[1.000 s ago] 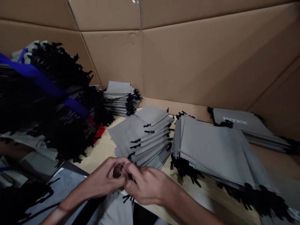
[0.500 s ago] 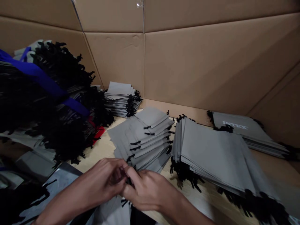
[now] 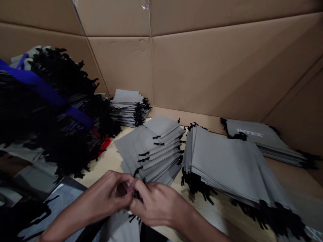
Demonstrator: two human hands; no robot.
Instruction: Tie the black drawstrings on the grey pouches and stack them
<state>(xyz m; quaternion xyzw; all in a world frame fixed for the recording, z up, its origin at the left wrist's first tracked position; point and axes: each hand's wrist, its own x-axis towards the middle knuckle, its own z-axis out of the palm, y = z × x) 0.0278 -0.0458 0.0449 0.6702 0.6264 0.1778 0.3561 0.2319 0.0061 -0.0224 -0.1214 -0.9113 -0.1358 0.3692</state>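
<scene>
My left hand (image 3: 112, 191) and my right hand (image 3: 156, 203) meet at the lower middle, fingertips pinched together. Between them shows a bit of black drawstring cord (image 3: 137, 194); most of it is hidden by my fingers. Under my hands lies a grey drawstring bag (image 3: 121, 228) with black cord ends beside it. Just beyond is a fanned stack of grey drawstring bags (image 3: 161, 126), their knotted black cords sticking out at the edges.
A thicker pile of grey bags (image 3: 222, 154) stands at right, with bags printed INTEX (image 3: 252, 132) behind it. At left rises a big bundle tied with a blue strap (image 3: 52, 95). A small stack (image 3: 126, 97) sits near the cardboard wall (image 3: 189, 74).
The view has shifted slightly. My hands stay together in nearly the same place, fingers still pinching the cord.
</scene>
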